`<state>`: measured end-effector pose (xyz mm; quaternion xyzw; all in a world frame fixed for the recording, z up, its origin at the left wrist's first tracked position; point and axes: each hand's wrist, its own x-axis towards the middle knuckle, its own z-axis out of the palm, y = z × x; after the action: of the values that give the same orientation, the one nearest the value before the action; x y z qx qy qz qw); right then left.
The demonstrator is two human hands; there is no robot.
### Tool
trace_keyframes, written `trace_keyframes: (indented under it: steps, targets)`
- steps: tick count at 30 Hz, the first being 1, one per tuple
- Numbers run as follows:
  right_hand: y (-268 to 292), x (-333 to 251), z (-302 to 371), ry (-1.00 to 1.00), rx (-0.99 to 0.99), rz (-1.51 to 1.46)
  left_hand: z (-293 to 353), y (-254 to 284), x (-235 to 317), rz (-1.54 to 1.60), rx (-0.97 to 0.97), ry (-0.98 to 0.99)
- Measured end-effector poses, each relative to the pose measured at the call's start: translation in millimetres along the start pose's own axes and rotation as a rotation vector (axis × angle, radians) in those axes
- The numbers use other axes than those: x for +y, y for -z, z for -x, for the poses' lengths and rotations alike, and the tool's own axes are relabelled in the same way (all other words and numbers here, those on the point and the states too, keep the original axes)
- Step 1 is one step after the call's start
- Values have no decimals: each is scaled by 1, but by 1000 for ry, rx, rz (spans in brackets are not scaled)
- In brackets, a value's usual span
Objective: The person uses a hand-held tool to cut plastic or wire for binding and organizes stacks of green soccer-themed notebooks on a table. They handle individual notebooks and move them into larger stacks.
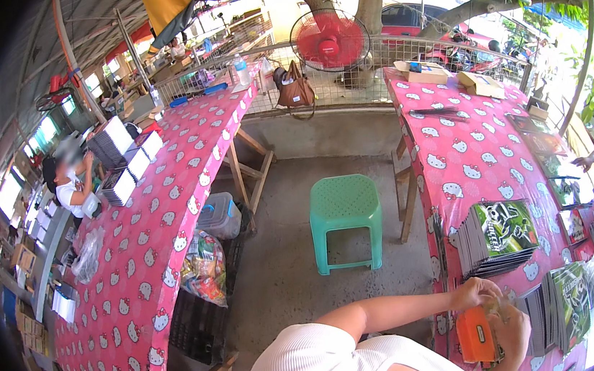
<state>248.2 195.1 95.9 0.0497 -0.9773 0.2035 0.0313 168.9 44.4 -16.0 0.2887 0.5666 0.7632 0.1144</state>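
At the lower right, over the pink patterned table, my left hand (475,292) and my right hand (510,329) are close together with fingers bent. Both hands are closed around something small and yellowish-green, mostly hidden by the fingers; I cannot make out what it is. Just below the left hand is an orange rectangular object (473,337) with a dark mark on its face. Beyond my hands, dark-edged booklets with a green cover (507,227) form a fanned stack. Right of my right hand leans another row of green-covered booklets (572,305).
A green plastic stool (345,209) stands on the concrete floor between two pink-covered tables. Book stacks (117,186) are on the left table, where a person sits. Another person's hand (586,158) reaches in at the right. A red fan (329,46) stands at the back.
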Motion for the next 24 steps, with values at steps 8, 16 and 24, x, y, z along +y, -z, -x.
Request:
trace_keyframes:
  steps: [8, 16, 24]
  targets:
    - [-10, -4, -8, -38, 20, 107, -5, -1, -12, 23, 23, -4]
    - [-42, 13, -16, 184, 311, -201, 1, -1, -8, 123, 46, 102]
    - [-33, -7, -16, 204, 302, -102, 2, -1, -23, 23, 105, -9]
